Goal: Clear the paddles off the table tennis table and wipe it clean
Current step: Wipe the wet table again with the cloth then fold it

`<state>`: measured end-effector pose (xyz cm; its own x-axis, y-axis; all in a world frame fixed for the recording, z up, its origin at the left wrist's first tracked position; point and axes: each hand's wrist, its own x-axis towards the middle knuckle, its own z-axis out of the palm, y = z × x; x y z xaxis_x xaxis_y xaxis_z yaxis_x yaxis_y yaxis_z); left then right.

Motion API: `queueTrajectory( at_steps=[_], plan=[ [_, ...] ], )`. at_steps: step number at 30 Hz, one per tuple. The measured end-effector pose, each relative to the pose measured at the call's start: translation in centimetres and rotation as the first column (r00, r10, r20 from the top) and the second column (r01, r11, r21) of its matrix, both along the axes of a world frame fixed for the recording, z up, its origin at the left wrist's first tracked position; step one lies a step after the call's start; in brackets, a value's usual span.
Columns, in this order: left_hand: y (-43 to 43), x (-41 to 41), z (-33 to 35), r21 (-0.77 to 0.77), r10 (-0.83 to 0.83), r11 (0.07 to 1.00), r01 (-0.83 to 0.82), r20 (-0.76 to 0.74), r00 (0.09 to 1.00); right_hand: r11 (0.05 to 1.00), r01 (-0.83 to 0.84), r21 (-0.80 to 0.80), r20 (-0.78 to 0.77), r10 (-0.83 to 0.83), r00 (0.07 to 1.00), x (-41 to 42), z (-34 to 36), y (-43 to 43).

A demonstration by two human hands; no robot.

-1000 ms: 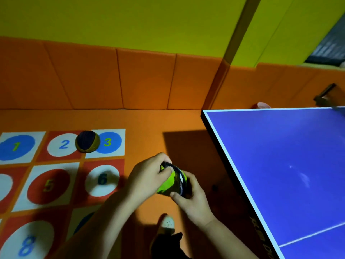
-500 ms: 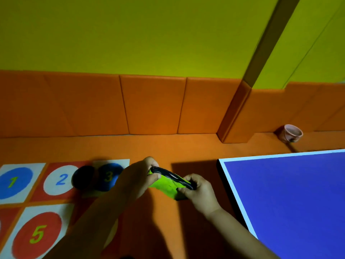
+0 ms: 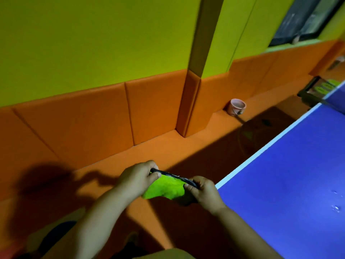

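My left hand (image 3: 137, 179) and right hand (image 3: 203, 191) each pinch an end of the green cloth (image 3: 166, 189). They pull its dark edge taut over the orange floor (image 3: 168, 146), just beside the blue counter (image 3: 280, 174). Droplets (image 3: 336, 208) dot the counter. Farther off, a pink cup (image 3: 236, 107) stands against the padded wall (image 3: 153, 109).

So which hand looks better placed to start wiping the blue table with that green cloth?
The right hand, probably. Both hands pinch the green cloth stretched between them, but the right one sits just beside the white edge of the blue table, while the left hand is farther off over the orange floor.
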<state>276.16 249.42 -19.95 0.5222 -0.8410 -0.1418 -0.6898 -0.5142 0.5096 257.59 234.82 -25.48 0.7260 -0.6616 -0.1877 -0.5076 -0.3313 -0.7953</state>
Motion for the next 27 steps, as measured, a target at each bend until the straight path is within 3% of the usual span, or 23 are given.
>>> queueTrajectory(
  at_steps=[5,9,14,17,22,25,27],
  plan=[
    [-7.7,7.2,1.2,0.057,-0.216,0.975,0.217,-0.023,0.976,0.984,0.175,-0.012,-0.045,-0.175,0.983,4.2,1.8,-2.6],
    [-14.4,8.7,-0.5,0.077,-0.416,0.903,0.422,-0.084,0.906,0.946,0.323,-0.009,-0.112,-0.322,0.940,3.5,1.3,-4.2],
    [-23.2,5.8,-2.0,0.086,-0.659,0.737,0.671,-0.133,0.741,0.773,0.629,0.086,-0.112,-0.620,0.777,-0.3,0.0,-7.5],
    [-28.5,3.0,-1.9,0.062,-0.743,0.648,0.759,-0.167,0.648,0.680,0.730,0.068,-0.117,-0.721,0.683,-2.6,0.5,-10.5],
    [-36.3,-2.5,-0.6,-0.006,-0.869,0.470,0.883,-0.178,0.461,0.490,0.840,-0.232,-0.088,-0.871,0.483,-6.6,2.2,-14.1],
    [-40.2,-6.3,-0.7,-0.050,-0.914,0.372,0.927,-0.190,0.357,0.329,0.785,-0.524,-0.080,-0.938,0.338,-9.3,2.3,-14.7],
    [-41.8,-8.5,-1.5,-0.073,-0.934,0.313,0.947,-0.206,0.292,0.243,0.730,-0.639,-0.078,-0.964,0.253,-10.2,1.7,-14.0]
  ],
)
